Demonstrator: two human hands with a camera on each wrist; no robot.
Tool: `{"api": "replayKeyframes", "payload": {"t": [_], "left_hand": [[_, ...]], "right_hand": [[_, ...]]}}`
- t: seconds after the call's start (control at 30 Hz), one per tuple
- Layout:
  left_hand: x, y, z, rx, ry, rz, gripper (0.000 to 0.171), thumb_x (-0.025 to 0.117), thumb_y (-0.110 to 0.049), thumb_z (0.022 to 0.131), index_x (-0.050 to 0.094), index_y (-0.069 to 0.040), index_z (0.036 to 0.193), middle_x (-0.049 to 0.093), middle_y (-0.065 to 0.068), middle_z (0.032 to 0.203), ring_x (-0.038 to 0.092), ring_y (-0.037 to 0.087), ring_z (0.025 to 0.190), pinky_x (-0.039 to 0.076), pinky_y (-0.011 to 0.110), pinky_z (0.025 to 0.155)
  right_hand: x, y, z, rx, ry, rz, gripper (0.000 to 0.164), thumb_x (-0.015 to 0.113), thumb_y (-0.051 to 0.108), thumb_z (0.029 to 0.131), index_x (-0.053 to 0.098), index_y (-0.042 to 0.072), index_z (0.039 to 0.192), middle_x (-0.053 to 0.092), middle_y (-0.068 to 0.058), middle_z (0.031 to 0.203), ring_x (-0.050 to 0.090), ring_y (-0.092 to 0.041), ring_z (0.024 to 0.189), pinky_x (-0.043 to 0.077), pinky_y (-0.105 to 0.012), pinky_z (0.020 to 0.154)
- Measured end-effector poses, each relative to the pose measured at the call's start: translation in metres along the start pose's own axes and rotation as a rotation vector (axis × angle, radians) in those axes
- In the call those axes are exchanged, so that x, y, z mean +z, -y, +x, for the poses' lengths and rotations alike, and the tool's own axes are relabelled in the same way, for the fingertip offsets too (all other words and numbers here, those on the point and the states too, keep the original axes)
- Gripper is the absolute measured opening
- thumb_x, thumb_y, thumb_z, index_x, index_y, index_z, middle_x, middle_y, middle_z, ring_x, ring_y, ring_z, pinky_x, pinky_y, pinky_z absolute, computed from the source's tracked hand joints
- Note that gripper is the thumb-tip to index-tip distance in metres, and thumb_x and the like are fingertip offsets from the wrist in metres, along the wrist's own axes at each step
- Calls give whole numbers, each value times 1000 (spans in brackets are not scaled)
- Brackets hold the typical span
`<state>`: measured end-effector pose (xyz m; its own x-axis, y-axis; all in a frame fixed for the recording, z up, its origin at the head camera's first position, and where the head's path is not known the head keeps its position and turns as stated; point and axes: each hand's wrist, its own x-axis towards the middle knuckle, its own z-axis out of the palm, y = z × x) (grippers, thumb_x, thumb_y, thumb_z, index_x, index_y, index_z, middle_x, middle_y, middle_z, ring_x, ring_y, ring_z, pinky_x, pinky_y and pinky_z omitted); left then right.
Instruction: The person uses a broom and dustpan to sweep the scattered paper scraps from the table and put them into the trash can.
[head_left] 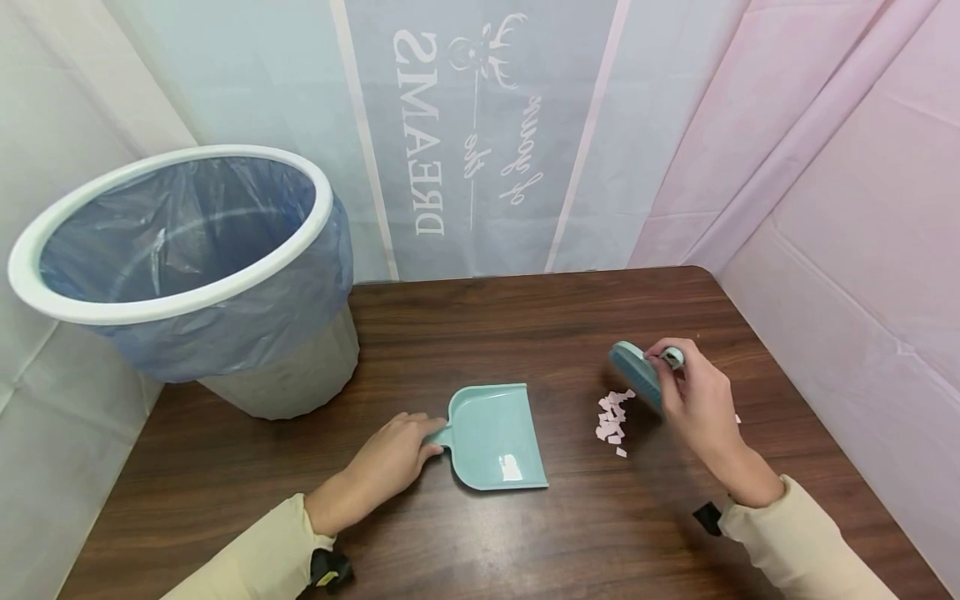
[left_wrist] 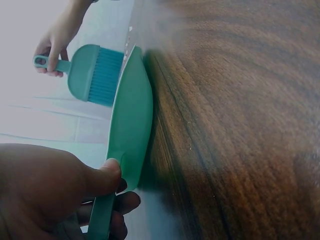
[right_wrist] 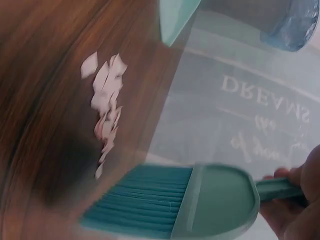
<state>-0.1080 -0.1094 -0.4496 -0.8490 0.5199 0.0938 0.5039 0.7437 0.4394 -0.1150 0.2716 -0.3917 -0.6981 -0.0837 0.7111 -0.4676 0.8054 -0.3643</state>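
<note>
My left hand (head_left: pixel 395 454) grips the short handle of a mint-green dustpan (head_left: pixel 495 437), which lies on the table with its wide edge facing right. In the left wrist view, thumb and fingers close round the dustpan's handle (left_wrist: pixel 102 215). Out to the right, my right hand (head_left: pixel 701 400) holds a small green hand brush (head_left: pixel 637 371) by its handle. The teal bristles (right_wrist: pixel 140 200) slant down beside a little heap of white paper scraps (head_left: pixel 611 417). These scraps lie between dustpan and brush, one piece slightly apart at the near end.
A tall trash bin (head_left: pixel 277 375) with a white rim and blue bag liner stands at the table's back left. The brown wooden table (head_left: pixel 465 333) meets a printed cloth backdrop (head_left: pixel 480 150) behind. A tiny white scrap (head_left: pixel 738 419) shows just right of the right hand.
</note>
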Motion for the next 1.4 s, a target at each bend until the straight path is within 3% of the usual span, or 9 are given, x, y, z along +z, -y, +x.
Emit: {"api": "replayKeyframes", "payload": {"t": [0.23, 0.43, 0.57, 0.73, 0.87, 0.93, 1.13, 1.27, 1.4], "left_hand": [[-1, -1, 1, -9, 13, -9, 37, 67, -20, 86, 63, -7, 120, 66, 3, 107, 59, 20, 95, 49, 34, 82], [-2, -1, 0, -5, 12, -5, 37, 68, -19, 86, 63, -5, 120, 66, 5, 108, 60, 20, 96, 49, 35, 83], [-2, -2, 0, 1, 15, -7, 36, 67, -19, 86, 63, -5, 119, 66, 4, 107, 60, 19, 98, 47, 35, 87], [-2, -3, 0, 5, 19, -8, 36, 67, -18, 86, 63, -4, 119, 66, 5, 108, 60, 18, 99, 46, 36, 89], [-2, -3, 0, 3, 21, -6, 36, 67, -18, 86, 63, -5, 119, 66, 4, 108, 60, 18, 99, 47, 36, 86], [-2, -3, 0, 3, 22, -3, 36, 67, -18, 86, 63, -5, 120, 65, 4, 108, 60, 18, 99, 47, 36, 87], [-1, -3, 0, 3, 15, 14, 36, 68, -19, 86, 63, -6, 119, 66, 3, 106, 61, 17, 97, 47, 35, 87], [-2, -4, 0, 2, 1, 41, 34, 68, -18, 85, 64, -8, 117, 66, 1, 103, 59, 17, 90, 49, 33, 79], [-5, -5, 2, -12, -7, 45, 32, 70, -18, 83, 66, -10, 115, 67, 2, 102, 59, 18, 87, 50, 33, 75]], "right_hand": [[4, -15, 0, -65, 112, 90, 24, 65, -12, 81, 62, 5, 98, 66, -3, 88, 49, -4, 68, 37, -11, 64], [2, -17, -1, -195, 259, 238, 36, 65, -20, 74, 63, 9, 96, 65, 3, 93, 61, -5, 89, 43, -11, 75], [0, -17, -1, -241, 332, 373, 39, 63, -24, 72, 62, 8, 94, 65, -1, 91, 62, -9, 92, 45, -13, 77], [-4, -14, -2, -281, 368, 521, 30, 60, -24, 75, 61, 1, 93, 64, -8, 88, 62, -14, 90, 47, -15, 78], [-12, 0, 2, -289, 358, 552, 25, 59, -24, 76, 58, -3, 90, 64, -10, 87, 62, -15, 87, 47, -15, 74], [-13, 0, 1, -263, 327, 508, 27, 60, -25, 75, 58, -2, 90, 65, -8, 87, 62, -13, 86, 47, -14, 68], [-10, -5, -6, -153, 159, 318, 34, 60, -29, 70, 55, -4, 91, 65, -7, 88, 61, -6, 84, 44, -9, 67], [-13, 5, -7, -72, 84, 162, 29, 61, -24, 75, 54, -4, 96, 63, -5, 89, 52, -1, 72, 39, -9, 59], [-15, 14, -9, -19, 71, -2, 25, 63, -15, 80, 52, -1, 98, 57, -3, 81, 39, -3, 59, 32, -13, 52]]}}
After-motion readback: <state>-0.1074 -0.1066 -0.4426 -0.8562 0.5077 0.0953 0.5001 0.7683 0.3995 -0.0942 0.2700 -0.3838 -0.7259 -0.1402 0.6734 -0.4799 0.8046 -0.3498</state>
